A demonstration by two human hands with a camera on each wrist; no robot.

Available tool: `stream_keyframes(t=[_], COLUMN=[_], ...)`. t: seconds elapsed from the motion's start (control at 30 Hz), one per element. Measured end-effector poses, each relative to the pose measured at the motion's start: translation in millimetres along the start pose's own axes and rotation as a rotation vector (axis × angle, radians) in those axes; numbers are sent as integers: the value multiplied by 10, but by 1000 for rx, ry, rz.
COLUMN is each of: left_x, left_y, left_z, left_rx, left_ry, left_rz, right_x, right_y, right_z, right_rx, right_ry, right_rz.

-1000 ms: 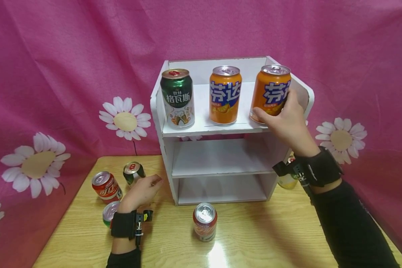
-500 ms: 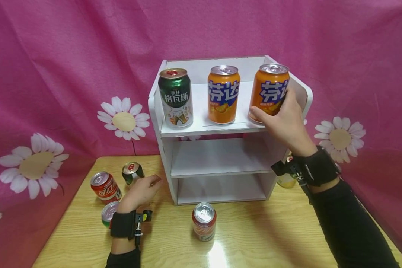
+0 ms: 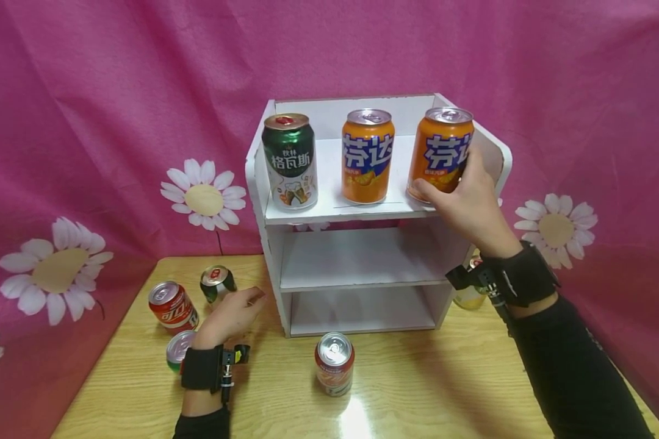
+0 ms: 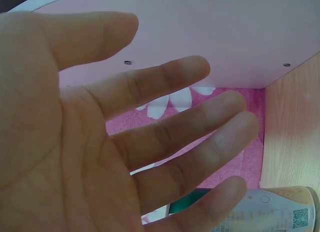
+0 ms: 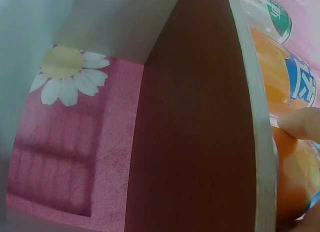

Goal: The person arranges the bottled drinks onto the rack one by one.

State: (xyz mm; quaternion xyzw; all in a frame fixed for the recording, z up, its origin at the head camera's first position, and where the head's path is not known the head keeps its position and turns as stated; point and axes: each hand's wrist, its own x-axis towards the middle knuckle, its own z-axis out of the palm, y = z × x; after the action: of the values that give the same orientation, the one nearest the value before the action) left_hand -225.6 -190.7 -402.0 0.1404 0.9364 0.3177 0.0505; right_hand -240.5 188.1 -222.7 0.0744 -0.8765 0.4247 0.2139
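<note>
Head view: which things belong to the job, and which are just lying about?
Probably the job:
right orange can
right hand, holding it
left orange can
green can
shelf

Seemingly lying about:
front can
left red can
dark can
lower-left can
far-right can

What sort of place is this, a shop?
Probably not a real shop, maybe a staged corner indoors: flowery pink cloth hangs behind a table with a small shelf and cans.
</note>
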Motion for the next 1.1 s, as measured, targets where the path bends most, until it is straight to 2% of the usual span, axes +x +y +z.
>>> stream_keyframes(t=[0.33,0.7,1.1], left_x=[-13,-10,-6], left_y=[20,17,11], left_z=[-15,-8,-6], left_rx=[6,3,-4], left_ry=[2,8,2], left_rz=[8,-8,-5], right_x=[-2,-2,3], right_y=[1,5,27], right_z=[19,87,97], right_rx=[-12,-67,-69], right_ry=[37,127,125], right_rz=[8,-24,-30])
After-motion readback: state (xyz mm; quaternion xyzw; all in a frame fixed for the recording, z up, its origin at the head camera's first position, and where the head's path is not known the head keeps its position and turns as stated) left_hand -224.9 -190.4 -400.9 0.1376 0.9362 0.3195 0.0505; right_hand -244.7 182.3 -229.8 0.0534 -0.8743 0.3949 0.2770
